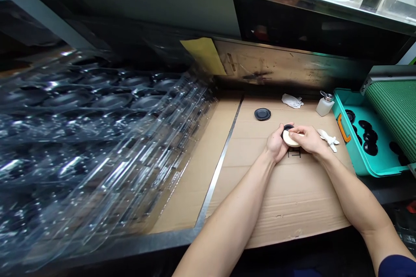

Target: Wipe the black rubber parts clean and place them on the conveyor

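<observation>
My left hand (276, 144) is closed around a round black disc-shaped part (287, 127), of which only the upper edge shows. Pinched in my right hand (308, 139) is a round cream-coloured pad (290, 139), held against the black part and covering most of it. Another black round part (262, 114) lies flat on the cardboard, beyond my left hand. To the right of my right hand rests a crumpled white cloth or tissue (329, 139). A second white crumpled piece (292, 101) lies farther back, near a small white pump bottle (325, 104) with a metal top.
Stacked clear plastic trays (97, 138) with black round parts fill the left side. A teal bin (360, 160) holding several black parts stands at right, beneath a green conveyor belt (394, 104). Cardboard (292, 199) covers the table. A shelf with containers hangs above.
</observation>
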{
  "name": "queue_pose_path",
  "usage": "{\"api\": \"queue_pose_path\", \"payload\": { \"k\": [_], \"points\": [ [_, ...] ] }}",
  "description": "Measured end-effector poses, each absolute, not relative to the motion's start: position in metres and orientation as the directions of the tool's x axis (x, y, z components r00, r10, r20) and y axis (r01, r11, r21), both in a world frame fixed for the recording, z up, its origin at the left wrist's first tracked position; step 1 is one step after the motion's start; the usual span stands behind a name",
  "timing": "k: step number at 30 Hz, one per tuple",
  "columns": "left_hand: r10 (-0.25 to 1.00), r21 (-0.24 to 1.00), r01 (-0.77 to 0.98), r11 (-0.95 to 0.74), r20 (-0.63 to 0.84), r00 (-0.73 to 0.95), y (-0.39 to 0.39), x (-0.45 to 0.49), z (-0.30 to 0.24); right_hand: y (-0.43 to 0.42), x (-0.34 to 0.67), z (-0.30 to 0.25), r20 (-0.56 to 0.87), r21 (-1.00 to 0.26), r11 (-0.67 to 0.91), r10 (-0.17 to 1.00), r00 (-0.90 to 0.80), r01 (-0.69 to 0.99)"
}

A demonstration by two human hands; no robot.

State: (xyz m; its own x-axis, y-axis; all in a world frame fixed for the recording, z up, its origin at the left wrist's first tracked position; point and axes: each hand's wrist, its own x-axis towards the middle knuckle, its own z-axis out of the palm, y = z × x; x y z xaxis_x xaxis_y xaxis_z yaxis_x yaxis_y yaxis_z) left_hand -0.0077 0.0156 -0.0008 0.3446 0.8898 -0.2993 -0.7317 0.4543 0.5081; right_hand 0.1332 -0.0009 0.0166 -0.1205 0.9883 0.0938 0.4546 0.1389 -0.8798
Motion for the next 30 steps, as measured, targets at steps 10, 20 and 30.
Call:
{"api": "queue_pose_path", "payload": {
  "k": [10,20,30],
  "points": [
    [0.885,0.496,-0.736,0.461,-0.313,0.344,0.017,-0.007,-0.001,-0.006,0.137,0.018,0.267,-0.719,0.245,0.961,-0.067,0.650],
    [0.871,0.444,-0.754,0.484,-0.325,0.368,0.016,-0.003,-0.002,-0.006,0.112,0.007,0.302,-0.338,0.058,0.952,0.049,0.939],
    [0.868,0.445,-0.754,0.483,-0.359,0.343,0.017,-0.002,-0.002,-0.005,0.104,0.001,0.303,-0.331,-0.005,0.946,0.111,0.944]
  ]
}}
